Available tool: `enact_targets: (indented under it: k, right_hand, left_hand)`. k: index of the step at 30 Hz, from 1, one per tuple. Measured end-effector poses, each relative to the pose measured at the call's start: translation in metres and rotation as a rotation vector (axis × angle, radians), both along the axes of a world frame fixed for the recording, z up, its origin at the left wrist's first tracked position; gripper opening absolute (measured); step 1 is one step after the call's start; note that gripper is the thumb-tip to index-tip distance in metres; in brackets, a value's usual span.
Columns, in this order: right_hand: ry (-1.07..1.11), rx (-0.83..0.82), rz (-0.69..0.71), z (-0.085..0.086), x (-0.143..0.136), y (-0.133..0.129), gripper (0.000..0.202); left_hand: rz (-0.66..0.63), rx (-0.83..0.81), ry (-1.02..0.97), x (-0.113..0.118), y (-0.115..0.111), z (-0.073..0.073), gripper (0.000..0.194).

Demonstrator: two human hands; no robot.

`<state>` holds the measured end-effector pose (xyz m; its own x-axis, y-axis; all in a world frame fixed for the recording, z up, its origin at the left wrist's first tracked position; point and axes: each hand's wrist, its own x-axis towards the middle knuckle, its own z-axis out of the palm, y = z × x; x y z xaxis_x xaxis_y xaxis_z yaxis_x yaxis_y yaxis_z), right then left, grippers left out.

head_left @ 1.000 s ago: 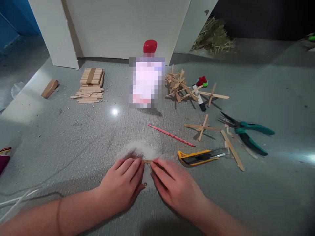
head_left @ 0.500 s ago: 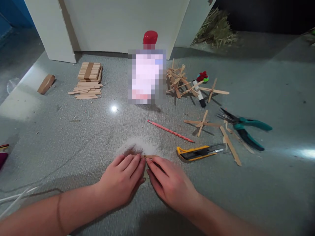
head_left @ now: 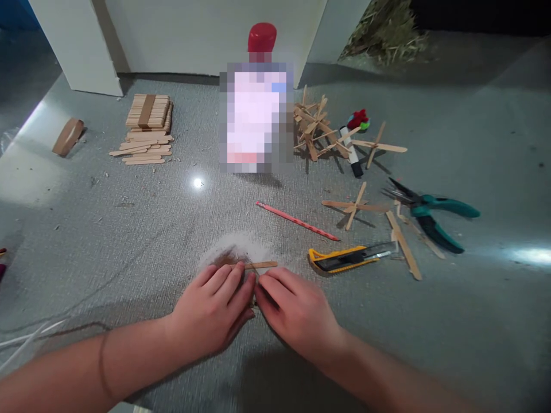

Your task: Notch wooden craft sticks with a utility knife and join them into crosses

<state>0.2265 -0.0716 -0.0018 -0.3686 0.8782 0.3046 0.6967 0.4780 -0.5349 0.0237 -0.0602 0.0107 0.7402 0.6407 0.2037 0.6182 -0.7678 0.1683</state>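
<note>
My left hand [head_left: 217,304] is closed on a wooden craft stick [head_left: 264,265], pressing it down over a patch of white powder [head_left: 235,244] on the floor. The stick's right end sticks out past my fingers. Close beside it, my right hand [head_left: 297,310] is closed in a pinch. A thin dark line crosses the stick by these fingertips, too fine to name. To the right lie a yellow box cutter [head_left: 344,258] with its blade out and a pink pencil [head_left: 297,221].
Teal-handled pliers [head_left: 430,209], a crossed-stick piece [head_left: 355,206] and a loose stick [head_left: 404,246] lie right. Farther back are a heap of joined sticks [head_left: 316,123], a marker [head_left: 352,152], a blurred red-capped bottle [head_left: 258,115] and a bundle of sticks [head_left: 148,112].
My right fingers have come off the stick's right end and drawn slightly nearer, so more of the stick shows. My left hand keeps its grip. The view has tilted slightly downward.
</note>
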Motion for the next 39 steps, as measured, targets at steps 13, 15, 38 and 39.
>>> enact_targets:
  k: [13,15,38,39]
  right_hand:
    - [-0.511,0.067,-0.016,0.038,0.059,0.012,0.032]
    - [-0.683,0.066,-0.115,0.049,0.079,0.021,0.035]
    - [0.382,-0.346,-0.269,0.058,0.039,0.034,0.014]
    - [0.513,-0.397,-0.247,0.054,0.031,0.031,0.015]
  left_hand:
    - [-0.001,0.012,-0.01,-0.002,0.006,0.0,0.04]
    - [-0.004,0.026,-0.008,-0.003,0.006,-0.002,0.037]
    - [-0.001,0.071,0.041,0.004,-0.005,0.004,0.041]
    - [0.0,0.067,0.041,0.005,-0.005,0.004,0.042]
